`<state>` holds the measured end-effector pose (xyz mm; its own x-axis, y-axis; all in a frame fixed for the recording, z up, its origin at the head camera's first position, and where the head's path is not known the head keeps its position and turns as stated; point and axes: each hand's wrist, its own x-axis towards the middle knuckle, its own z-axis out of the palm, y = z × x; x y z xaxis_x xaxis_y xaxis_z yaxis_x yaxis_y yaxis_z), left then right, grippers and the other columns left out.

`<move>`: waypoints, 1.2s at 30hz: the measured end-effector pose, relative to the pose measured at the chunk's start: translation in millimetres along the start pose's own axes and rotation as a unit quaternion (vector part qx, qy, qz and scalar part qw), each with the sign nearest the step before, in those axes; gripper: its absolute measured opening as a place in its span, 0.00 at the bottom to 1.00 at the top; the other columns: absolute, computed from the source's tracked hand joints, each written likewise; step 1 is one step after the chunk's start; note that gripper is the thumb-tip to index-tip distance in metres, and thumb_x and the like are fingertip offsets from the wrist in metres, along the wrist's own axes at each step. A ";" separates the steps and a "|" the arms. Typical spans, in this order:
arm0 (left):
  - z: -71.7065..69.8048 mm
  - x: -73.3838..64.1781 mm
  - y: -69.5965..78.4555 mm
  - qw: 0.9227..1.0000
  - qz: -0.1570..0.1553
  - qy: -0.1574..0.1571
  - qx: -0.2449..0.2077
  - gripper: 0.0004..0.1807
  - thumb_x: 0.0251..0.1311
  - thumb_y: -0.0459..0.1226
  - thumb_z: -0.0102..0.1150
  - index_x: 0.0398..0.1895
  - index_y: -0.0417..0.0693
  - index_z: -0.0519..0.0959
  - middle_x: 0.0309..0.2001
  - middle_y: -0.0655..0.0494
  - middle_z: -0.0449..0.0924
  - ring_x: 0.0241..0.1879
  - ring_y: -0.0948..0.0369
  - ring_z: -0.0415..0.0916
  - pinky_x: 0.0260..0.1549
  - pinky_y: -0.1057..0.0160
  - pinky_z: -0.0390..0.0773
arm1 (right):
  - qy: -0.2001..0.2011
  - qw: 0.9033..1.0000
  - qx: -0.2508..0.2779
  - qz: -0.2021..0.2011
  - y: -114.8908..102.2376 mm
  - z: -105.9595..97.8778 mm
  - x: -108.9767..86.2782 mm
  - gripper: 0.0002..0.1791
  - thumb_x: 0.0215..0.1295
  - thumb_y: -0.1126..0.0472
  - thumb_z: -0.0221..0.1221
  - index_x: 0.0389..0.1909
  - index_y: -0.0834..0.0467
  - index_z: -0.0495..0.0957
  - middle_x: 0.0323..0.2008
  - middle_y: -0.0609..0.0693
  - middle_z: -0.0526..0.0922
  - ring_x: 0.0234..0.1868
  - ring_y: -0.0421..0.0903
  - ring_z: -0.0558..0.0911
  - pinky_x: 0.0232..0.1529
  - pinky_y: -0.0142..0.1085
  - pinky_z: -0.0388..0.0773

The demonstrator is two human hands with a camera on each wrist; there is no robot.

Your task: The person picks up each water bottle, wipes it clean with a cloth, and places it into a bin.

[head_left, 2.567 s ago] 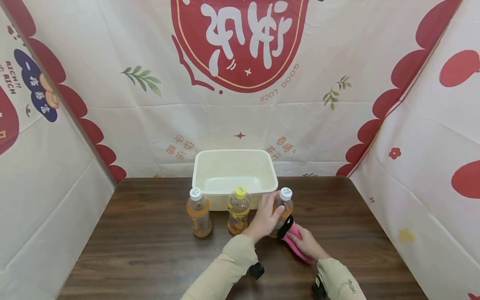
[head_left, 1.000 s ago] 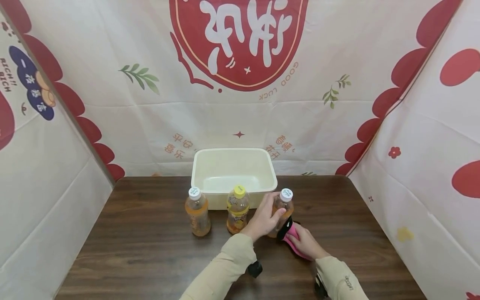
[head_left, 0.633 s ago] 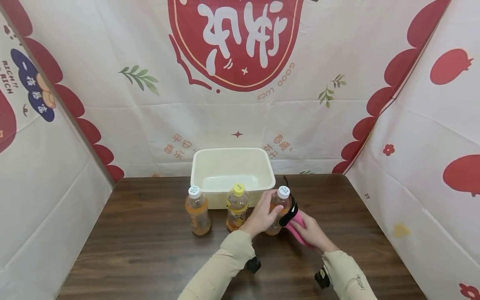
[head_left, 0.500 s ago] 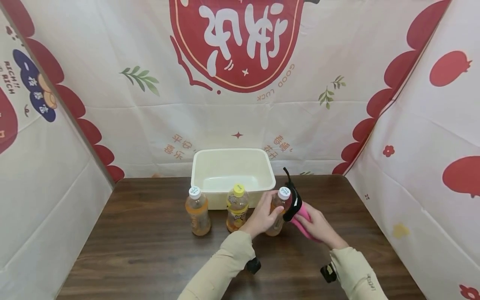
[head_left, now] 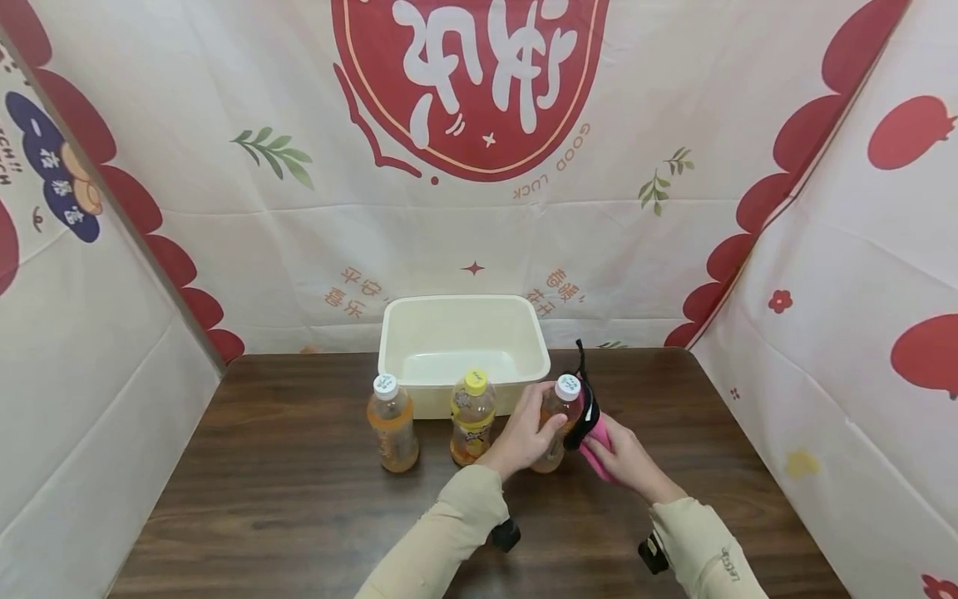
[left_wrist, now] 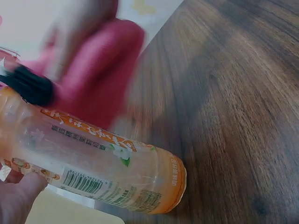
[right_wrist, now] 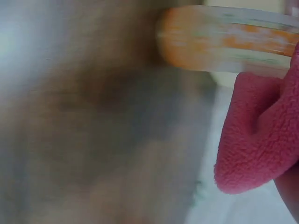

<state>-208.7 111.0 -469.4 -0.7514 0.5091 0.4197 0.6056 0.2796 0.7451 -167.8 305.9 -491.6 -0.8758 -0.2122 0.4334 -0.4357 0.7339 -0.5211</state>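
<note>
My left hand (head_left: 524,434) grips a clear plastic drink bottle (head_left: 550,457) with a white cap and orange label, upright on the table. In the left wrist view the bottle (left_wrist: 107,163) shows its barcode, with my thumb against its side. My right hand (head_left: 630,456) holds a pink fleecy cloth (head_left: 596,466) with a black band and a thin black strap end at the bottle's right side. That cloth (left_wrist: 105,70) is blurred in the left wrist view; the right wrist view shows the fleece (right_wrist: 257,140) beside the bottle (right_wrist: 224,42). Contact with the bottle is unclear.
A second white-capped bottle (head_left: 394,433) and a yellow-capped bottle (head_left: 473,420) stand to the left. Behind them sits a cream plastic basin (head_left: 464,329) with nothing visible inside. Printed cloth walls (head_left: 449,233) border the dark wooden table (head_left: 314,499) at the back and sides.
My right hand and the pink cloth have moved up and to the right along the bottle, then slightly back left. The black strap end now sticks up. My left hand stays on the bottle.
</note>
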 end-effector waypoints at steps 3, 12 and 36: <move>-0.1 -0.5 -0.5 1.000 0.002 -0.002 0.003 0.25 0.66 0.43 0.45 0.62 0.42 0.56 0.55 0.44 0.62 0.56 0.55 0.63 0.56 0.59 0.65 | -0.027 1.000 -0.010 0.008 13.2 18.7 -10.5 0.14 0.53 0.69 0.62 0.42 0.64 0.74 0.33 0.52 0.80 0.35 0.45 0.78 0.33 0.39 0.75; -1.0 1.2 1.8 1.000 0.000 -0.013 0.004 0.26 0.66 0.43 0.44 0.63 0.42 0.55 0.54 0.44 0.62 0.55 0.54 0.63 0.54 0.59 0.66 | -0.069 0.997 -0.027 0.003 34.7 42.0 -29.9 0.14 0.53 0.67 0.62 0.42 0.62 0.75 0.37 0.52 0.81 0.39 0.46 0.79 0.38 0.43 0.76; 0.8 -1.0 1.6 1.000 -0.008 0.005 -0.005 0.25 0.64 0.40 0.48 0.61 0.42 0.57 0.54 0.45 0.64 0.54 0.56 0.64 0.54 0.61 0.66 | 0.013 1.000 -0.009 -0.016 -0.4 -1.8 -1.4 0.19 0.49 0.71 0.63 0.45 0.67 0.74 0.34 0.56 0.81 0.33 0.46 0.79 0.32 0.41 0.76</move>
<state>-206.8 111.7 -469.1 -0.7639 0.4969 0.4118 0.5900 0.2791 0.7576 -166.0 307.0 -490.7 -0.8561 -0.2182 0.4686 -0.4584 0.7393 -0.4932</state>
